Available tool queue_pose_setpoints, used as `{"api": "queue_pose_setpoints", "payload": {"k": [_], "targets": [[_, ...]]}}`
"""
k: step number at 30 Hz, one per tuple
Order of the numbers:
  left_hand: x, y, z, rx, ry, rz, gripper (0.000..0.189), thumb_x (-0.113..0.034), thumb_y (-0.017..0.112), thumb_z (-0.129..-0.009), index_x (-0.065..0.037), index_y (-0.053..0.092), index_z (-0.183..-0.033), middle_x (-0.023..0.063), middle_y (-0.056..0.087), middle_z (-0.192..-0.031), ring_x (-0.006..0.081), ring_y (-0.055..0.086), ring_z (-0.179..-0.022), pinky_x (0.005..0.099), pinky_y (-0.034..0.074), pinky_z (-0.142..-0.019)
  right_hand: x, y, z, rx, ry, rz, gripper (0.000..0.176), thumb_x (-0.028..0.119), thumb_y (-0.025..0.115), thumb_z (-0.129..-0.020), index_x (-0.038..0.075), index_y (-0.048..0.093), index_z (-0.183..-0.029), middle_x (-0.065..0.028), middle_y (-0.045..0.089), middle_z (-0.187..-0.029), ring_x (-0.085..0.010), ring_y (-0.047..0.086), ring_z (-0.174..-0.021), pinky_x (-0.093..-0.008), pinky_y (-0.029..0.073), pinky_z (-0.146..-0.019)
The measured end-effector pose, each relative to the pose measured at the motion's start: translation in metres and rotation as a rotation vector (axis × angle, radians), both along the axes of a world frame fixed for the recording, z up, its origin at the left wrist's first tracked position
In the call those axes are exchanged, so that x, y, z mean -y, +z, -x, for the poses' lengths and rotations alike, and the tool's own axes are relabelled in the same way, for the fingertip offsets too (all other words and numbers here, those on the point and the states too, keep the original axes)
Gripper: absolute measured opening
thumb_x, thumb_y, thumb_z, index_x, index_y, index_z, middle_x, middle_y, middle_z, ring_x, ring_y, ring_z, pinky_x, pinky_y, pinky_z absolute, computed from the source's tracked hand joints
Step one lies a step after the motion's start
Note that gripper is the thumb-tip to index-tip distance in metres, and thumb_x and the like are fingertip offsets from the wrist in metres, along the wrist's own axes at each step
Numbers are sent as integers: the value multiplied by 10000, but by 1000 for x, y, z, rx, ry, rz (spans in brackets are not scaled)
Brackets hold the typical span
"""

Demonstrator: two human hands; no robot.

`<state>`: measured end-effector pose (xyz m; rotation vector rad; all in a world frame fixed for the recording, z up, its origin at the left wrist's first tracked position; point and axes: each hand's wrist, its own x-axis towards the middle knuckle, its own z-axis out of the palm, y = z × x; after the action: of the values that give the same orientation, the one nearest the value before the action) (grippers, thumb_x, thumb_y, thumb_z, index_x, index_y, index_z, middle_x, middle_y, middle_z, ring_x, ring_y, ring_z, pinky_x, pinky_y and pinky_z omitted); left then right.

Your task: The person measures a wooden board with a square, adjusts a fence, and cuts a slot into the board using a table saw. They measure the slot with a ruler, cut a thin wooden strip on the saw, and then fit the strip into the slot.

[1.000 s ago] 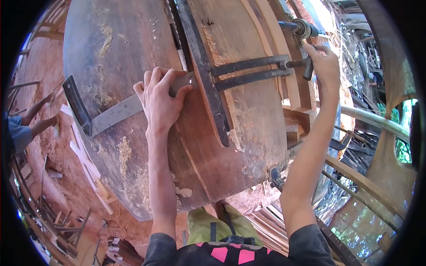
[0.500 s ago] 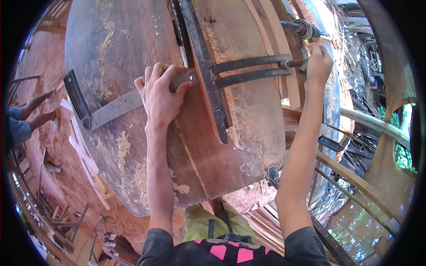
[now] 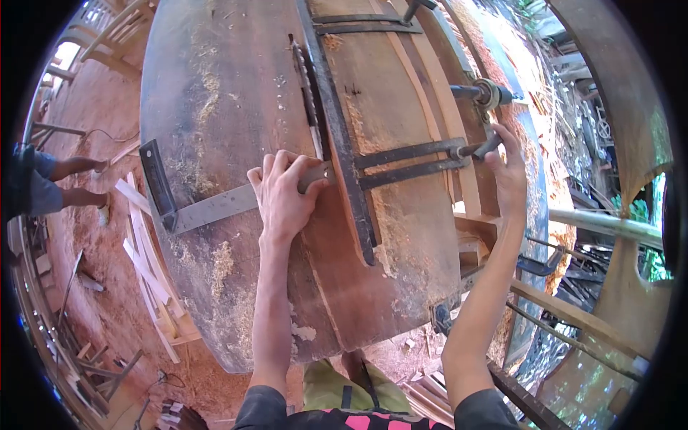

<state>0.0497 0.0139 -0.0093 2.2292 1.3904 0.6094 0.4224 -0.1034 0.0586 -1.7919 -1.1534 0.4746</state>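
My left hand (image 3: pixel 283 197) presses a metal square (image 3: pixel 215 209) flat on the wooden table top (image 3: pixel 344 287), its fingers wrapped over the blade beside the dark fence (image 3: pixel 342 147). The square's dark stock (image 3: pixel 158 185) lies toward the left edge of the top. My right hand (image 3: pixel 510 172) is curled round the handle (image 3: pixel 489 147) of a black clamp (image 3: pixel 412 163) that reaches across to the fence. Next to the fence runs a long slot, where a saw blade (image 3: pixel 313 93) shows in part.
A second clamp (image 3: pixel 369 25) crosses farther up. Someone's bare legs (image 3: pixel 79 183) are at the left, near loose wood strips (image 3: pixel 147 265). Beyond my right hand are a shaft with a pulley (image 3: pixel 487 93) and a metal pipe (image 3: pixel 609 223). Sawdust is scattered over the top.
The view has shifted, so the table sits lower and the second clamp shows. The near clamp's handle has turned, and my right fingers have loosened and changed position on it. My left hand stays on the square.
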Motion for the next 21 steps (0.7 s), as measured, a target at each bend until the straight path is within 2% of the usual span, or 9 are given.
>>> {"api": "queue_pose_setpoints", "payload": {"k": [1,4,10,12,14,16,17,19,21], "targets": [[0,0,-1,-16,5,-9,347,-276,869,-752,-193,764,-1072,10,628,-1034,225,544,-1102,412,318,-977,-1,10,6,-245,95,3,650,348,891,-793,93,640,-1334,-90,439,-1540,-146,563,-1233,-341,500,-1014],[0,-2,0,-17,2,-17,344,-275,868,-758,-197,765,-1076,7,630,-1040,221,545,-1103,407,316,-973,-4,1,-7,-116,49,17,650,461,904,-744,87,701,-1235,-72,455,-1547,-179,541,-1269,-388,483,-1005],[0,-2,0,-35,-6,-29,354,-278,869,-762,-203,768,-1093,4,638,-1040,217,546,-1106,403,313,-979,-18,-4,21,523,-365,26,533,503,915,-729,33,717,-883,-95,726,-942,-243,637,-996,-368,478,-890],[0,-3,-1,-40,-10,-27,354,-281,868,-765,-202,768,-1095,5,640,-1038,219,547,-1106,402,312,-982,-29,27,34,409,-483,456,589,577,880,-734,23,710,-840,-109,723,-852,-249,650,-871,-351,479,-863],[0,-4,0,-47,-13,-25,354,-284,867,-767,-201,768,-1097,6,643,-1035,220,548,-1106,400,311,-986,-36,38,0,444,-383,569,588,589,852,-760,20,730,-848,-87,728,-791,-225,659,-767,-339,491,-797],[1,-5,-1,-33,-11,-51,352,-285,866,-770,-197,769,-1098,8,649,-1037,221,552,-1109,397,310,-990,-51,37,-33,216,251,584,493,484,809,-852,18,741,-998,-60,742,-851,-198,664,-755,-343,514,-753],[0,-6,-1,-36,-16,-49,352,-285,866,-770,-197,769,-1098,8,649,-1037,221,552,-1109,397,310,-990,-56,26,-36,211,247,586,493,484,809,-852,18,741,-998,-60,742,-851,-198,664,-755,-343,514,-753],[0,-9,0,-26,-17,-62,346,-284,858,-765,-203,757,-1086,13,633,-1039,232,545,-1086,427,322,-976,-66,5,-23,-574,413,259,407,342,733,-937,17,694,-1178,-15,705,-841,-131,632,-733,-296,518,-739],[0,-11,1,-22,-20,-66,346,-289,856,-767,-204,757,-1087,14,635,-1038,233,545,-1086,427,321,-976,-60,2,-37,-623,492,297,387,294,707,-954,23,660,-1226,-11,675,-841,-109,616,-743,-272,511,-765]]}}
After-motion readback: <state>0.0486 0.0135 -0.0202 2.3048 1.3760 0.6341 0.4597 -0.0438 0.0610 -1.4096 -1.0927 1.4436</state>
